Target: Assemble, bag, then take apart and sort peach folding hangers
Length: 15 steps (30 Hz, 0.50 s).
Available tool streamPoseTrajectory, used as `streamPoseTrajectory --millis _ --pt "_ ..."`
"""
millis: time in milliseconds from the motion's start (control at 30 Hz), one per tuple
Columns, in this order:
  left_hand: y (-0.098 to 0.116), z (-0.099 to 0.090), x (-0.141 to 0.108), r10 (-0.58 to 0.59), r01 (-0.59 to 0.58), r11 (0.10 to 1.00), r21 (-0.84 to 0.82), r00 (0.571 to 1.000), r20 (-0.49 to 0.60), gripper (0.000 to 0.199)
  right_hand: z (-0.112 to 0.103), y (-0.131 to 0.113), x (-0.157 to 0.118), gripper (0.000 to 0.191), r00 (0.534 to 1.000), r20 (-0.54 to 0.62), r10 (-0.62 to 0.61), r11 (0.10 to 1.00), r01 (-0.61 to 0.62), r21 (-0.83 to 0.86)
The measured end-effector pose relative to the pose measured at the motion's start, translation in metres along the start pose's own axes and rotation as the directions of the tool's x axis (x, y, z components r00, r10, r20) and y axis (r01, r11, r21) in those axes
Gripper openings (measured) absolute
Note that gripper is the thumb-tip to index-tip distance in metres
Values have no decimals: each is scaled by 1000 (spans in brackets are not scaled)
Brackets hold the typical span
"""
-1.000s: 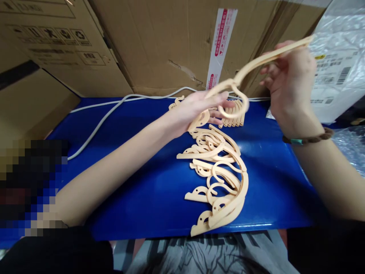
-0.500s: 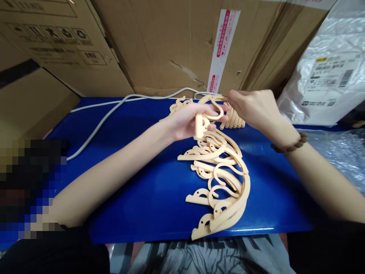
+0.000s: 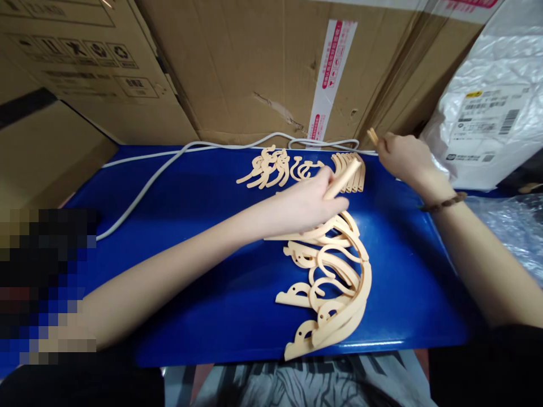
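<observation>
My left hand (image 3: 311, 198), its back turned up, is closed around a pale beige hanger piece (image 3: 344, 178) over the middle of the table. The piece's end sticks out to the upper right; the rest is hidden by the hand. At the far right my right hand (image 3: 407, 161) is closed on another beige hanger piece, whose tip (image 3: 373, 135) pokes out past the fingers. Below my left hand lies a pile of beige plastic folding hangers (image 3: 339, 282), overlapping, with curved hooks and holed ends. Part of that pile is covered by the hand.
Loose beige hooks (image 3: 269, 168) lie at the back of the blue table (image 3: 203, 282), beside a row of curved arms (image 3: 355, 180). A white cable (image 3: 144, 195) runs along the back and left. Cardboard boxes (image 3: 237, 68) stand behind. A white package (image 3: 479, 113) is at right.
My hands have moved apart. The right hand went to the right with a beige piece showing at its fingers; the left turned palm down and shifted slightly right, still holding a hanger piece.
</observation>
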State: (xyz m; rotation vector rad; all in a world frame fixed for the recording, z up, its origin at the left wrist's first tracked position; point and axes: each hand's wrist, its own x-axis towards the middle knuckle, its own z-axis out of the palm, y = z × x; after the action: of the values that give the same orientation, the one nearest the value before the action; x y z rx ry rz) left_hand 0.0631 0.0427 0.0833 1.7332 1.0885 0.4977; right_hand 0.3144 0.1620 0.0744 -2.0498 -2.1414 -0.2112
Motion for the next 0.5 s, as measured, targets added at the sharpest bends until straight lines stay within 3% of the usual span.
streamPoseTrajectory --millis 100,233,500 --pt "-8 -7 10 -59 55 994 -97 998 -31 45 8 17 4 37 998 -1 62 996 -61 61" --pt "-17 -10 16 -55 51 991 -121 998 -29 61 18 14 3 52 996 61 71 991 -77 113" --pt "-29 -14 24 -18 2 985 -173 996 -89 60 12 -6 -4 15 994 106 33 985 -50 165"
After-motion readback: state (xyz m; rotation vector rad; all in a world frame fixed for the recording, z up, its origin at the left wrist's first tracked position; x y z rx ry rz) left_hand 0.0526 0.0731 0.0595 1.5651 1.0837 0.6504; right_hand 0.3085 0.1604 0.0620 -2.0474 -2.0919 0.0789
